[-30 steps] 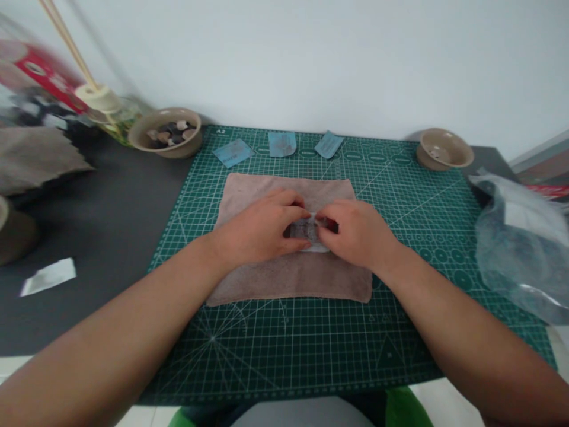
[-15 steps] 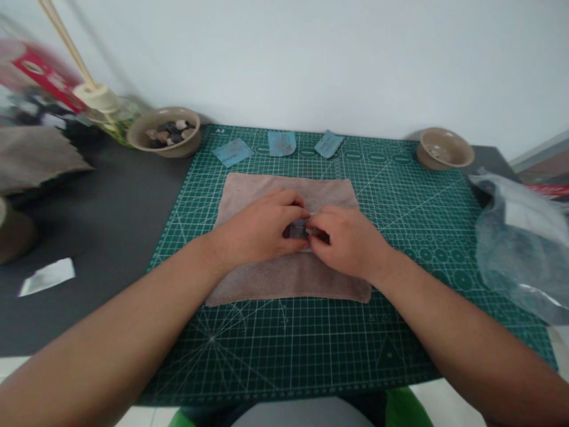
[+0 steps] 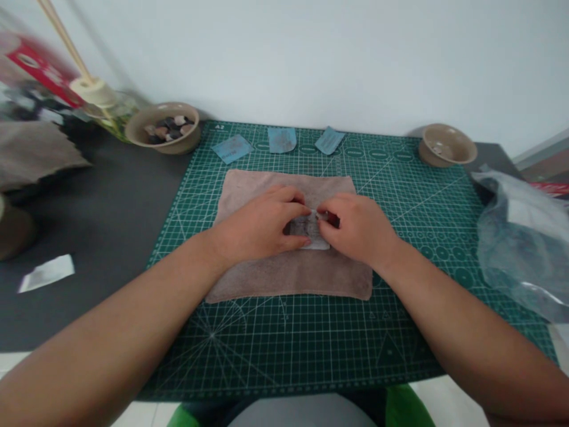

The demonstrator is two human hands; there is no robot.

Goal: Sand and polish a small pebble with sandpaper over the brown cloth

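The right hand [image 3: 359,225] pinches a small piece [image 3: 322,216] while the wide left hand [image 3: 260,225] touches a likely light sheet [image 3: 318,242], best edge-held.

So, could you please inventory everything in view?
Gridded cutting mat: 1, green, centre.
Square cloth: 1, taupe, on mat.
Thin sheet: 1, grey, on cloth.
Flat squarish pieces: 3, blue, mat's far edge.
Round bowl with stones: 1, brown, by mat's back left corner.
Other round bowl: 1, brown, back right.
Plastic bag: 1, clear, right.
Thin scrap: 1, white, left.
Ragged cloth: 1, taupe, left.
Round vessel: 1, brown, left edge.
Glass bottle with sticks: 1, clear, back left.
Box: 1, red, back left.
Blurred clutter: uncounted, mixed, back left.
Tabletop: 1, dark, under mat.
Wall: 1, white, behind.
Unclear objects: 2, green, bottom.
Left hand: 1, bare, over sheet.
Right hand: 1, bare, pinching small unclear piece.
Forearms: 2, bare, front.
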